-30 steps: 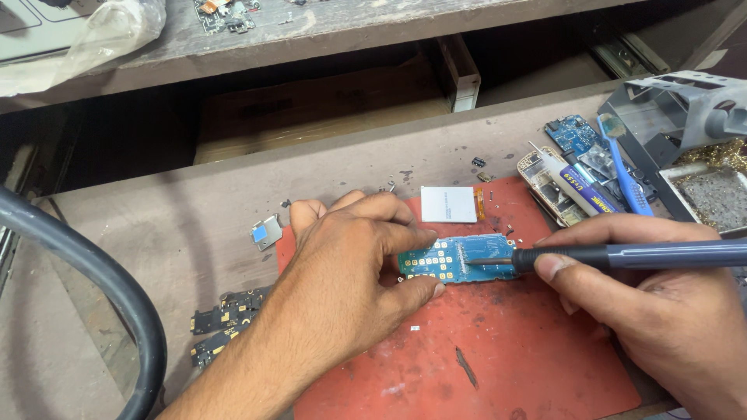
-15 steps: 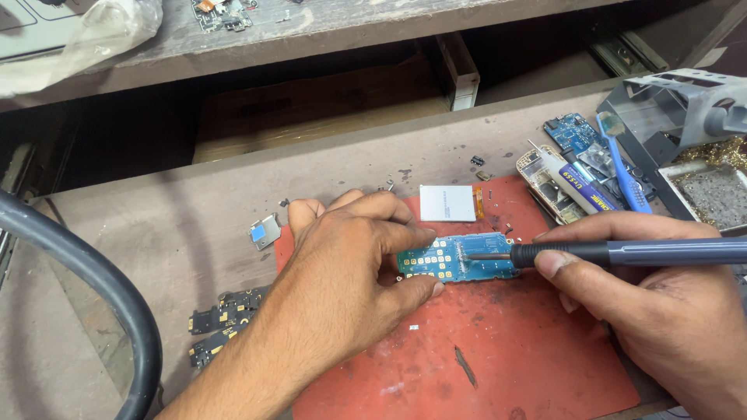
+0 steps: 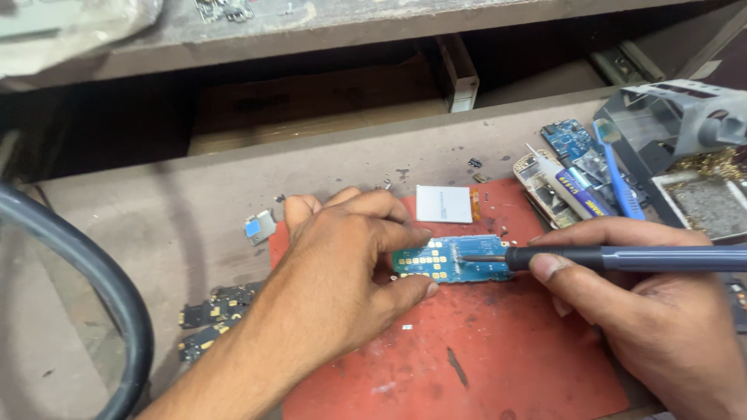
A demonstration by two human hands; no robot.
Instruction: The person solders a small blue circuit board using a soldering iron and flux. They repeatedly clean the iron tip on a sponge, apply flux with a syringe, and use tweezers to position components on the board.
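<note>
Worn brown workbench (image 3: 156, 225) with a red mat (image 3: 498, 358) at its near edge. On the mat lies a small blue circuit board (image 3: 447, 260) (gold pads facing up), pinched at its left end between the thumb and fingers of the left hand (image 3: 342, 264). Just right of the board, the right hand (image 3: 638, 311) grips a dark soldering iron (image 3: 622, 258), its metal tip touching the board's right half. Beyond the left hand's fingertips rests a white square part (image 3: 443, 204); past the right hand, a blue toothbrush (image 3: 618, 183).
</note>
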